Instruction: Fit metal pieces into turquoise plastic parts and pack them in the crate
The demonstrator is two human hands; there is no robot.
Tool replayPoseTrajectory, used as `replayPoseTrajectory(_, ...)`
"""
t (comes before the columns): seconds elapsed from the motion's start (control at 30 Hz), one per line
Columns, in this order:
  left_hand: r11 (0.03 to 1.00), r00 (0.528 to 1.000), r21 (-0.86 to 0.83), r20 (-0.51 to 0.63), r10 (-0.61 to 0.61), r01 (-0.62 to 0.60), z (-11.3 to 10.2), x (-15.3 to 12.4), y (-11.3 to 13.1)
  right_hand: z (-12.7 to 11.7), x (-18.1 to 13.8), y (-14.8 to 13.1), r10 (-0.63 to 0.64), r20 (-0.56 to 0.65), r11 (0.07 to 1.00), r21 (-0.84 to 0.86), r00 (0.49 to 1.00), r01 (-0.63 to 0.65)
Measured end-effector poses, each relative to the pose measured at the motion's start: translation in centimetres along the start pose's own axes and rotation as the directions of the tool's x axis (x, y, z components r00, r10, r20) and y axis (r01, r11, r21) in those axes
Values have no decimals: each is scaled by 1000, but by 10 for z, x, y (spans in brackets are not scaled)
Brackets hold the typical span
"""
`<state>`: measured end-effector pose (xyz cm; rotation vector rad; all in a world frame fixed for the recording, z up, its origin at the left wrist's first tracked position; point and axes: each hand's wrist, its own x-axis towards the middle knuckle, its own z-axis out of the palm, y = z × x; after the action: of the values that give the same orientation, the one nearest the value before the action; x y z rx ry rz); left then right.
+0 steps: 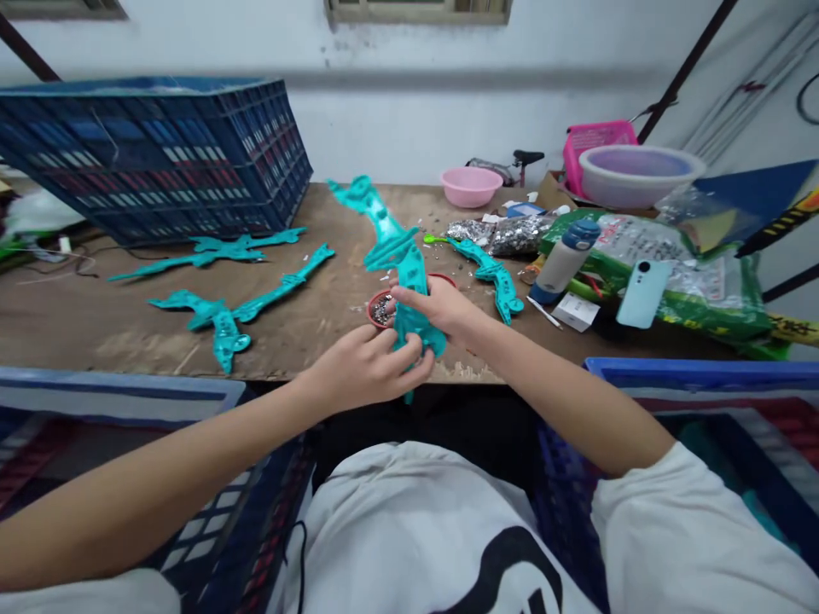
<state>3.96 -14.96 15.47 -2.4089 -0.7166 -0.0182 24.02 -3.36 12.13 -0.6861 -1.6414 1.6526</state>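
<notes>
Both my hands hold one long teal plastic part that rises tilted away from me over the wooden table. My left hand is closed around its lower end near the table's front edge. My right hand grips the part's middle from the right, fingers pressed on it. Just behind my hands sits a small red cup filled with small metal pieces.
More teal parts lie on the table to the left, another teal part to the right. A large blue crate stands at back left. A bottle, phone, green bags, pink bowl and basin crowd the right. Blue crates flank my lap.
</notes>
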Motion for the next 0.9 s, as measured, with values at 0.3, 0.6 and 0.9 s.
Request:
replayPoseTrajectory(0.3,887,866,-54,251,-432,459,26,-30,-13,-51,-54,38,338,327,930,-262,883,-259)
replayPoseTrajectory(0.6,870,466,-75,865,-187,488,124,-8,-44,-105,11,104,347,-302,252,-882,888,-399)
replayPoseTrajectory(0.9,887,744,-319,667,-42,335,107,9,-15,-154,32,104,275,-315,-84,-949,908,-304)
